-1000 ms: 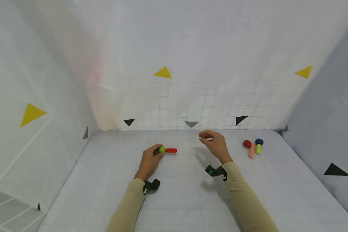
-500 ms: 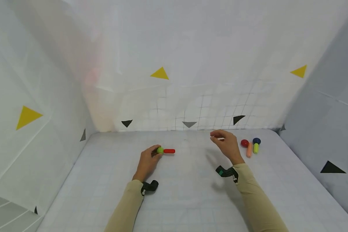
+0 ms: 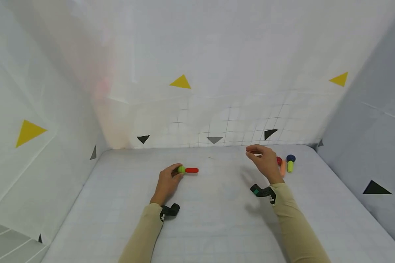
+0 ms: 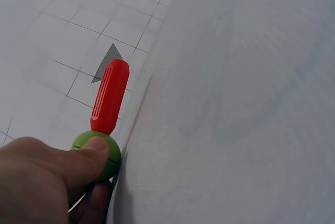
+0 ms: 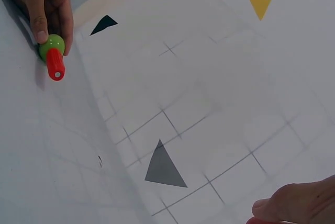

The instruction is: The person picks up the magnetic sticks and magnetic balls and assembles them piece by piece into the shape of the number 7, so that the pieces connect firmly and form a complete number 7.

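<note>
In the head view my left hand (image 3: 166,182) pinches a green ball (image 3: 181,170) with a red ribbed stick (image 3: 192,170) joined to it, pointing right. The left wrist view shows the thumb on the green ball (image 4: 112,156) and the red stick (image 4: 110,96) pointing up. My right hand (image 3: 264,162) is raised above the table at right of centre, fingers and thumb brought together. Under its thumb in the right wrist view, the edge of a red piece (image 5: 261,221) shows; its shape is hidden.
On the white table (image 3: 204,223), right of my right hand, lie a red ball (image 3: 279,160), partly hidden, an orange stick (image 3: 282,168), a dark blue ball (image 3: 291,158) and a yellow-green stick (image 3: 290,167). White walls with yellow and black triangles enclose the table.
My right hand has moved right, toward the balls and sticks, and now partly covers the red ball. My left hand keeps its hold on the green ball in nearly the same place.
</note>
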### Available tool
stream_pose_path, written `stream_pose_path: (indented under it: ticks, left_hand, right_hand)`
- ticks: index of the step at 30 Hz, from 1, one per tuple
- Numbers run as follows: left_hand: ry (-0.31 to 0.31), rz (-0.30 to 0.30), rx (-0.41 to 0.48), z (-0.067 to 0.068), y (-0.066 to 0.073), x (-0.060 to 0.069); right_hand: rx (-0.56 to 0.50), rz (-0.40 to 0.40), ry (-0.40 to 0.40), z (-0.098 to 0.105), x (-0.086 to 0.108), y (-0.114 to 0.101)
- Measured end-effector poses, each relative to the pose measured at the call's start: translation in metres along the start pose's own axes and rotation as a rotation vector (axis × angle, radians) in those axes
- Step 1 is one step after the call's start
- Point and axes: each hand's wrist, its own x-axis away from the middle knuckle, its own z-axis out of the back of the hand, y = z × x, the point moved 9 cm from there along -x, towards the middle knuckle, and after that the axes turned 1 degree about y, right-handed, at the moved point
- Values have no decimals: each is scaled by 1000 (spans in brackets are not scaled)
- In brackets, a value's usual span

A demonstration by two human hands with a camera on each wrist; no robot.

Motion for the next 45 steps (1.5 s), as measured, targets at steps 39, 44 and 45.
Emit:
stream_pose_path:
  ticks: [39, 44, 45]
  left_hand:
    - [0, 12, -29, -4, -1, 2]
    - [0, 6, -21, -5, -2, 2]
    - [0, 3, -20, -5, -1, 2]
  right_hand:
    - [125, -166, 143, 93, 13, 59]
    - [141, -207, 138, 99, 14, 64]
    - [146, -210, 138, 100, 14, 64]
